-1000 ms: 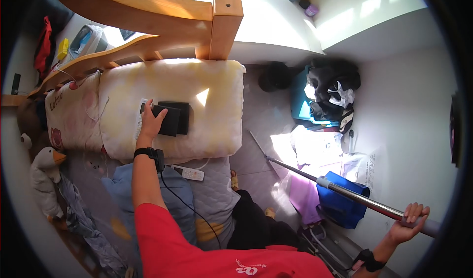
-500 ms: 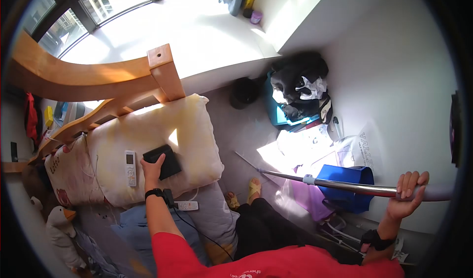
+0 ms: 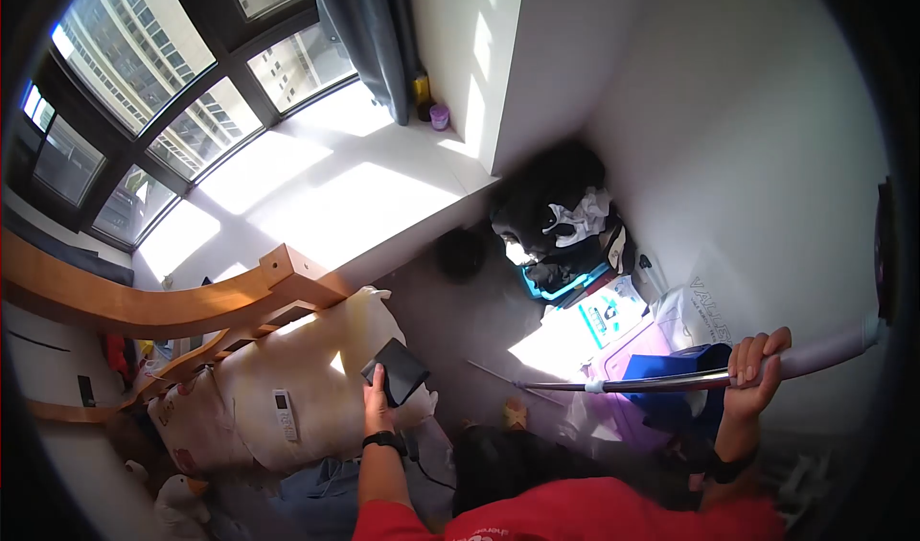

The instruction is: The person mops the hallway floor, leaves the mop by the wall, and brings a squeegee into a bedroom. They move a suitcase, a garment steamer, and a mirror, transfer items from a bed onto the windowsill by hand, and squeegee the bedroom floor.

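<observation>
My left hand (image 3: 379, 402) grips a flat black object (image 3: 397, 372) at its lower left edge, over the right part of the cream cushion. On that cushion (image 3: 326, 397), to the left of the hand, lies a white remote control (image 3: 286, 414). At the right, my right hand (image 3: 755, 373) is wrapped round a long metal pole (image 3: 661, 382). The pole slants out leftward over the floor, past a blue bag (image 3: 676, 388) and a purple item (image 3: 628, 378). Its thin far end is near the middle of the view.
A wooden bed frame (image 3: 230, 297) runs along the left, below a sunlit sill (image 3: 374, 191) and windows. In the corner, dark clothes (image 3: 537, 201) fill a blue-rimmed container (image 3: 567, 290). A dark round bin (image 3: 460, 252) stands beside the sill. A toy goose (image 3: 180, 503) is at the lower left.
The view has turned toward the window. My left hand has taken hold of the black object and moved it right, away from the remote. My right hand still holds the pole.
</observation>
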`<state>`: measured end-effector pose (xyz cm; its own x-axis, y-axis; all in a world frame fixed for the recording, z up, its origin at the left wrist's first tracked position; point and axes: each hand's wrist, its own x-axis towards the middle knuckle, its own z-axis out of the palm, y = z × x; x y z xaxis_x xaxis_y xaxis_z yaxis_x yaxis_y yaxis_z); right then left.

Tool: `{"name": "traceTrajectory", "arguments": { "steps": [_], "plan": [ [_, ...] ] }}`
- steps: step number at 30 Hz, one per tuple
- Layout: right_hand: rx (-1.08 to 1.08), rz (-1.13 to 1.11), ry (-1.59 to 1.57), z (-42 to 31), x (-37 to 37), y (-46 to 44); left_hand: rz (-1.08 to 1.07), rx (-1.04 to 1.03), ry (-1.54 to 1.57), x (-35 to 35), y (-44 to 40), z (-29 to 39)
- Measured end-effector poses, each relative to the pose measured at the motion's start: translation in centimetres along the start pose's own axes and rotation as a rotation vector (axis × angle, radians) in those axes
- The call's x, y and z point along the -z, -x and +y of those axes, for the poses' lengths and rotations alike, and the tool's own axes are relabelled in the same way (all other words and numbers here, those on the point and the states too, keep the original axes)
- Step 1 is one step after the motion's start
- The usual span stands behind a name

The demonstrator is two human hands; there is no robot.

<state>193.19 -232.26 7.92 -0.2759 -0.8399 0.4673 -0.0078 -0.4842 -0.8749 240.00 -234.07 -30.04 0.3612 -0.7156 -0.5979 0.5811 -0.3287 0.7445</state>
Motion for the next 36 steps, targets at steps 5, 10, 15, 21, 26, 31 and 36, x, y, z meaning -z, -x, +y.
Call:
{"name": "traceTrajectory", "arguments": {
  "steps": [5,10,15,21,26,31,36],
  "plan": [
    [0.016,0.054,-0.016,0.4,1.8,-0.4,-0.06,-0.01,-0.197,-13.5,-7.8,3.4],
    [-0.018,0.185,0.089,1.5,1.7,-0.8,-0.153,-0.012,-0.385,-27.3,-16.5,9.4],
    [-0.181,0.958,0.05,3.2,-0.9,-2.6,-0.236,-0.134,-0.4,-36.9,-31.2,7.7],
    [-0.176,0.396,0.341,5.3,-10.2,-6.8,-0.347,-0.268,-0.41,-45.5,-38.1,7.8],
    [-0.239,0.391,0.297,6.2,-11.6,-7.5,-0.055,-0.529,-0.692,-46.4,-39.6,6.0],
    [-0.238,0.35,0.413,7.0,-12.7,-7.9,-0.037,-0.694,-0.785,-38.9,-32.1,4.6],
    [-0.224,0.326,0.546,8.5,-14.9,-8.9,-0.3,-0.433,-0.809,-22.5,-17.6,2.8]
  ]
}}
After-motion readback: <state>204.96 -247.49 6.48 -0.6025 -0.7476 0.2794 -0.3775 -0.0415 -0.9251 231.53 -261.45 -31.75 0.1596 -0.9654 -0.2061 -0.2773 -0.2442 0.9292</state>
